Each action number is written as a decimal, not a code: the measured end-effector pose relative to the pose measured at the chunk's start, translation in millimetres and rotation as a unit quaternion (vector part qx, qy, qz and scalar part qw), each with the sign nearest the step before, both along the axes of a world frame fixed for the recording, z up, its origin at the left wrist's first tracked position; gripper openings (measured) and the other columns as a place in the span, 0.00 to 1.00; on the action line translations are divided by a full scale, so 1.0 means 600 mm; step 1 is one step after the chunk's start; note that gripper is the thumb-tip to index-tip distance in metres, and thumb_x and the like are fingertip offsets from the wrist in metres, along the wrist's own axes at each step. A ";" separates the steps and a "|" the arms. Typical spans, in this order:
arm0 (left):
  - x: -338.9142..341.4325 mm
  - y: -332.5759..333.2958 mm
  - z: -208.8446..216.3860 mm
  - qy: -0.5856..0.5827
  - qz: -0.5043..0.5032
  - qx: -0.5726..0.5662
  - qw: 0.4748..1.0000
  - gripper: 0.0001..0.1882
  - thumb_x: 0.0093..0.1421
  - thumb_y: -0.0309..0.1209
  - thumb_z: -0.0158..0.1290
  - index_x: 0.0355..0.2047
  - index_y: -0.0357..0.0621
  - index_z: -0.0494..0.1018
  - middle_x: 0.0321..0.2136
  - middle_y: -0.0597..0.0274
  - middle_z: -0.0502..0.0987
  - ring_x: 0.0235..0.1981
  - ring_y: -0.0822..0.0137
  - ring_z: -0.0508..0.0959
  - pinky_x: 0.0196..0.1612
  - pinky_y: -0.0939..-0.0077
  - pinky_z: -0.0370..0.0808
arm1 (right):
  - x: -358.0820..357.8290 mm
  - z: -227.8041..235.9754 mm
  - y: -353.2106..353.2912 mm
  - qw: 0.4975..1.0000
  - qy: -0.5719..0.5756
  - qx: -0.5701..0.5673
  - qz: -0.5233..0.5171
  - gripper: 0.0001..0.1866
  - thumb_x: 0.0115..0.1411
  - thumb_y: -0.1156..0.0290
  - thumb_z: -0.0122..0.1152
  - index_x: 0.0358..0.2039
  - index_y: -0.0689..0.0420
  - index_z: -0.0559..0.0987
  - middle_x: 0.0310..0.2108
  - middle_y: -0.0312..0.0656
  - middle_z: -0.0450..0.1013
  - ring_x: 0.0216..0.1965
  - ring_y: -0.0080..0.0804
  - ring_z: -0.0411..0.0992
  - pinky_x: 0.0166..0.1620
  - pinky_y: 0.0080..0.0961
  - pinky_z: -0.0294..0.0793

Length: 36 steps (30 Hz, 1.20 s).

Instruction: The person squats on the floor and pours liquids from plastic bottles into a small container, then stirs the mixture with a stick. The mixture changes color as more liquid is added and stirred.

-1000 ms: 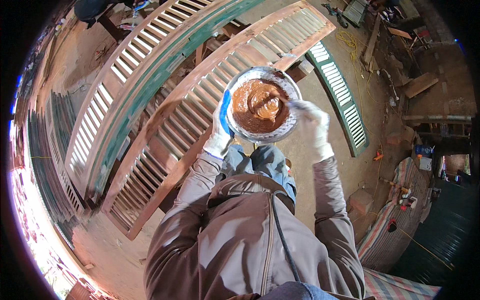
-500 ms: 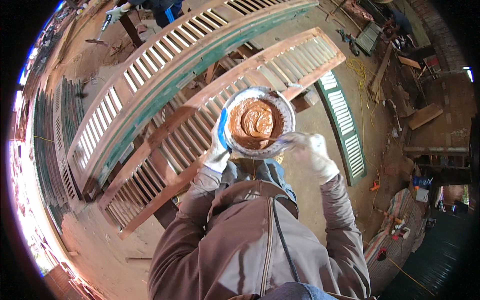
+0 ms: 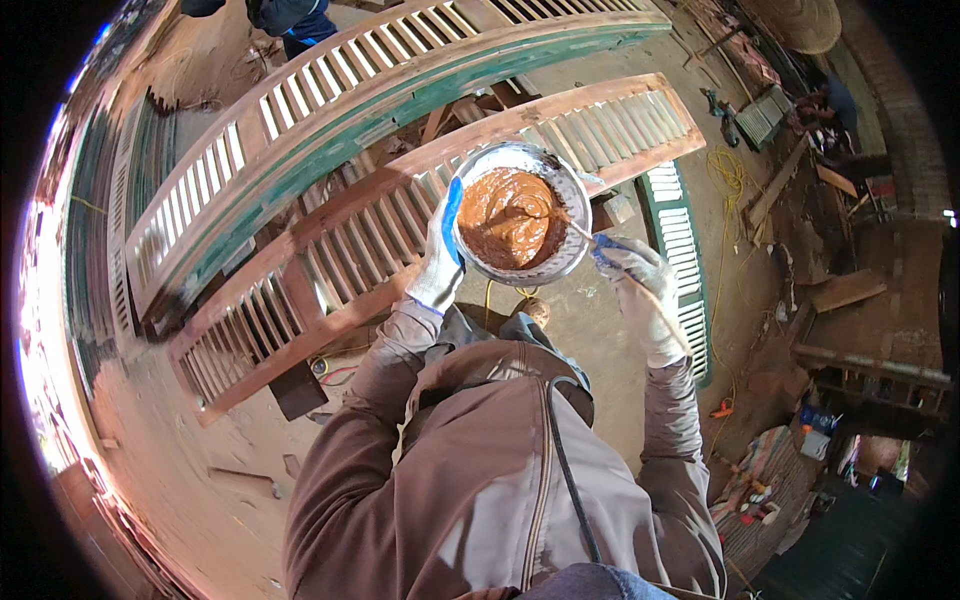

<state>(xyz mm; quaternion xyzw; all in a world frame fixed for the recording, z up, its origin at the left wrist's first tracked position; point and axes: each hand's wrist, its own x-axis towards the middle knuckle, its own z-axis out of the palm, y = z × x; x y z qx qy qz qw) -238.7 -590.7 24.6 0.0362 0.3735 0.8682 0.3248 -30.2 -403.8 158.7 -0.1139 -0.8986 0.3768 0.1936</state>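
My left hand (image 3: 438,255), in a white glove with blue-coated fingers, grips the left side of a round pail (image 3: 520,277). The pail is pale inside, and its upper wall is smeared. Thick, glossy brown paste (image 3: 508,205) lies in it with swirled ridges. My right hand (image 3: 640,290), gloved alike, is closed on a thin stick (image 3: 580,231) just right of the pail. The stick slants over the right rim into the paste, so its lower tip is hidden. Its other end sticks out past my wrist.
A long louvred wooden shutter (image 3: 610,130) lies beyond the pail, with a larger green-edged one (image 3: 330,153) behind it. Right of my right hand is a green shutter (image 3: 676,230). Yellow cord (image 3: 728,172) trails across the floor. One person (image 3: 300,22) stands far left, another (image 3: 838,105) far right.
My right hand has swung lower, and the stick now slants more steeply. The paste's swirl has changed shape. The far-left person's gloved hand and tool have left the view.
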 end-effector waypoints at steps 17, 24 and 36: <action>0.002 0.076 0.008 -0.027 0.086 0.049 0.995 0.28 0.76 0.48 0.41 0.66 0.42 0.67 0.63 0.56 0.73 0.61 0.58 0.75 0.66 0.59 0.70 | 0.027 -0.131 0.086 0.964 0.044 -0.261 -0.023 0.06 0.62 0.77 0.66 0.38 0.64 0.85 0.40 0.46 0.82 0.45 0.36 0.79 0.50 0.31 0.76; -0.010 0.087 -0.006 -0.087 0.106 0.035 0.990 0.31 0.74 0.52 0.42 0.66 0.41 0.65 0.62 0.53 0.73 0.60 0.55 0.76 0.64 0.56 0.74 | 0.048 -0.087 0.111 0.973 -0.004 -0.233 0.000 0.07 0.61 0.75 0.65 0.38 0.64 0.85 0.40 0.48 0.82 0.42 0.37 0.79 0.48 0.31 0.77; 0.026 0.160 -0.052 -0.035 0.142 0.014 0.989 0.32 0.74 0.54 0.42 0.66 0.43 0.64 0.62 0.54 0.72 0.61 0.56 0.74 0.63 0.55 0.73 | 0.032 -0.060 0.216 0.995 0.063 0.039 0.063 0.13 0.58 0.75 0.66 0.45 0.58 0.83 0.52 0.52 0.77 0.51 0.50 0.77 0.56 0.40 0.76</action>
